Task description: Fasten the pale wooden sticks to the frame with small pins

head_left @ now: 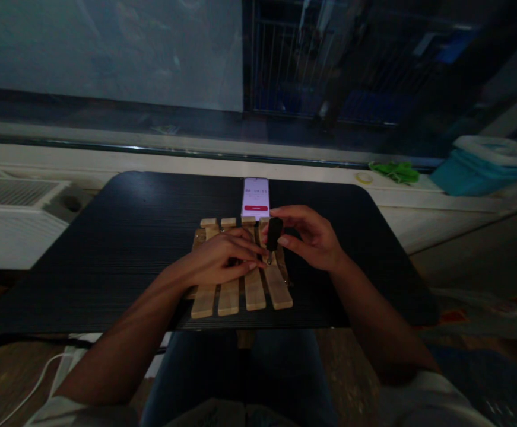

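Note:
On the dark table lies a slatted wooden piece point(229, 299), several pale slats laid side by side over darker crosspieces. My left hand point(222, 256) rests flat across the slats, its fingers stretched toward the rightmost slat. Between the fingers of my right hand point(314, 240) is the black handle of a screwdriver point(275, 233), held nearly upright. Its tip points down at the rightmost slat, close to my left fingertips. A small shiny spot shows at the tip; whether it is a screw I cannot tell.
Just behind the slats a lit phone point(256, 198) shows a running timer. The black table point(151, 201) stands against a windowsill. A teal bin point(467, 169), a green cloth point(396, 172) and a tape roll point(364, 178) sit on the sill. A white radiator point(22, 219) is at left.

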### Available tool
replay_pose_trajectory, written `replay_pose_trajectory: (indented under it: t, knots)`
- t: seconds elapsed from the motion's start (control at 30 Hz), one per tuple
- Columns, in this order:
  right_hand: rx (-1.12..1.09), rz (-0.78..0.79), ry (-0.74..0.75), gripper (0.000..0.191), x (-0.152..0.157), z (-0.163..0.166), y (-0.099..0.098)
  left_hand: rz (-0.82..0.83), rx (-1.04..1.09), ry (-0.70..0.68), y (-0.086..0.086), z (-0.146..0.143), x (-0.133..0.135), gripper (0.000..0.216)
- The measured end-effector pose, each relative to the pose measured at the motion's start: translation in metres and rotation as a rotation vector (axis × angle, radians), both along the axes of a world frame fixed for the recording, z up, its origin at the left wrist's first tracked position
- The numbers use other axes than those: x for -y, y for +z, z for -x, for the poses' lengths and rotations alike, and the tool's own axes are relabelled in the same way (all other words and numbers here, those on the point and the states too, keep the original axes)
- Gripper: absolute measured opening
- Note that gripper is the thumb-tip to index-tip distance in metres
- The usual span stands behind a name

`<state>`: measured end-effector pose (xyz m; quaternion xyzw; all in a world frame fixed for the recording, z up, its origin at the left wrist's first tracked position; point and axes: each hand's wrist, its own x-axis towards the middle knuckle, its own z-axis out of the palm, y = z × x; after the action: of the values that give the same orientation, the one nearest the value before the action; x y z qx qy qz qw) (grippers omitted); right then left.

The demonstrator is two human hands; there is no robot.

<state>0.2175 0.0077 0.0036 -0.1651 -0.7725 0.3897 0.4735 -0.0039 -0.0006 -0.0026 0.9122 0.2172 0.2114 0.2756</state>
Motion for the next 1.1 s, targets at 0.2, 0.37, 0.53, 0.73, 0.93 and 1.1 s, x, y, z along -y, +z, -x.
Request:
replay_pose_trajectory:
  t: [0.2, 0.37, 0.53, 0.73, 0.93, 1.1]
  knots:
    - [0.025, -0.091, -0.077, 0.043, -0.003, -0.0004, -0.0005, 0.01, 0.005, -0.009, -0.0012, 0.0001, -0.0008, 0.025]
    - [0.03, -0.117, -0.1, 0.044, -0.0038, -0.0007, 0.0, 0.012, 0.017, -0.008, -0.0009, -0.0003, -0.0004, 0.024]
    - [0.054, -0.098, -0.138, 0.039, -0.0037, 0.0004, -0.0006, 0.006, 0.022, -0.006, 0.0002, -0.0006, -0.0002, 0.025]
    - [0.013, -0.153, -0.065, 0.038, -0.0061, 0.0011, 0.0008, 0.006, 0.02, -0.008, -0.0011, -0.0001, -0.0006, 0.025]
    - [0.048, -0.139, -0.013, 0.038, -0.005, -0.001, 0.0049, 0.003, 0.015, -0.005, -0.0023, 0.0004, -0.0008, 0.025]
    - [0.042, -0.082, 0.031, 0.036, -0.0032, -0.0007, 0.004, 0.008, -0.009, -0.001, -0.0015, 0.0005, -0.0009, 0.025]
